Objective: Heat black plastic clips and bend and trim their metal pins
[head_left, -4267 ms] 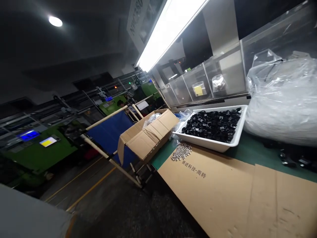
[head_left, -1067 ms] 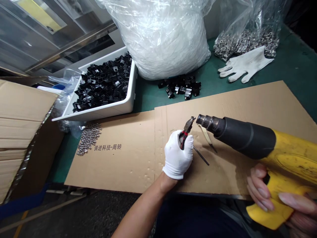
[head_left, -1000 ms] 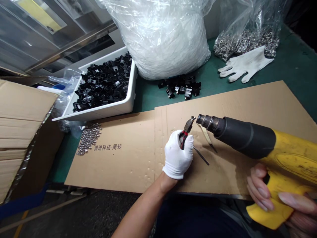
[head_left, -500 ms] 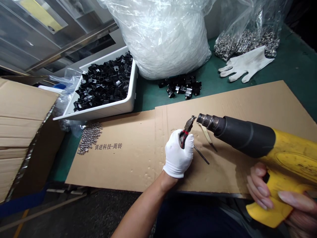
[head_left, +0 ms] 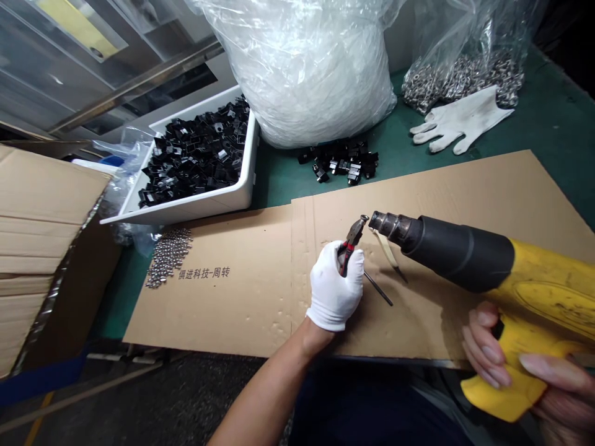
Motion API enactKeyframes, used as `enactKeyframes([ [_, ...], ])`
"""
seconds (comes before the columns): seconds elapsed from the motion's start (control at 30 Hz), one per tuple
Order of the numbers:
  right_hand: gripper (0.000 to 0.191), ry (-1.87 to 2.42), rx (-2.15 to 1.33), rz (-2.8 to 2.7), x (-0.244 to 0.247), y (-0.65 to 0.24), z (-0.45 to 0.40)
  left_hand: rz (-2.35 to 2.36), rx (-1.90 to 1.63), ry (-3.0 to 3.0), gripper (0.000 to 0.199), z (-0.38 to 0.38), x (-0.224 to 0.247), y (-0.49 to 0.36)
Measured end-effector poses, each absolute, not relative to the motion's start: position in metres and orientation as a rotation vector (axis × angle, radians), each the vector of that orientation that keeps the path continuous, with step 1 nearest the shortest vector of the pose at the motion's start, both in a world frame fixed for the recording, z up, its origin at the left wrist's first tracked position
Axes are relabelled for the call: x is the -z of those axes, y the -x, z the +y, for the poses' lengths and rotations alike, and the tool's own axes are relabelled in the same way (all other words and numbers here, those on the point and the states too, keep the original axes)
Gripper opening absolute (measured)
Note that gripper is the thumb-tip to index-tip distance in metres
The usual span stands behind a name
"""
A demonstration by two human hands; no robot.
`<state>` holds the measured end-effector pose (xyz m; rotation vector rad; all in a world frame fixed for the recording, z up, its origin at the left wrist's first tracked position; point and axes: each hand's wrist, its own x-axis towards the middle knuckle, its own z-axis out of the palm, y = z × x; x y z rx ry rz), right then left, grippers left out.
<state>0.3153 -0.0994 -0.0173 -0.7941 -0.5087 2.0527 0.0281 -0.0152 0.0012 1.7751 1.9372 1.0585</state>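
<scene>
View: head, looking down at bench.
Left hand (head_left: 334, 288): white cotton glove on, closed tight around pliers (head_left: 356, 235).
Pliers: red-and-black handles, long axis steep, tips pointing up and slightly right.
Right hand (head_left: 488, 350): bare, curled around yellow grip of heat gun (head_left: 465, 254).
Heat gun: long axis shallow, sloping down to the right; nozzle (head_left: 385, 226) pointing left, near pliers tips, apparently not touching.
Under hands: cardboard sheet (head_left: 242, 310), thin black rod (head_left: 379, 289) just beside left hand, pale strip (head_left: 388, 257).
Farther left: steel balls (head_left: 168, 257), white tray (head_left: 195, 214) of black plastic parts (head_left: 195, 164).
Farther up: loose black parts (head_left: 339, 164), bag of metal rings (head_left: 465, 80), white work glove (head_left: 460, 121), plastic bag (head_left: 302, 74).
</scene>
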Motion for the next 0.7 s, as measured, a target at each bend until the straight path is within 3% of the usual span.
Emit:
enactKeyframes([
  [0.37,0.04,0.707,-1.972,-0.517,0.016,-0.292,-0.09,1.951,-1.04,-1.802,0.022,-0.011,-0.005,-0.023],
  [0.6,0.057,1.024,-1.531,-0.735,-0.017,-0.314,-0.099,2.075,-0.985,-1.772,0.023,-0.002,0.007,-0.018],
  [0.7,0.041,1.496,-1.174,-0.969,-0.044,-0.369,-0.093,2.026,-1.002,-1.722,0.026,-0.005,-0.002,-0.019],
])
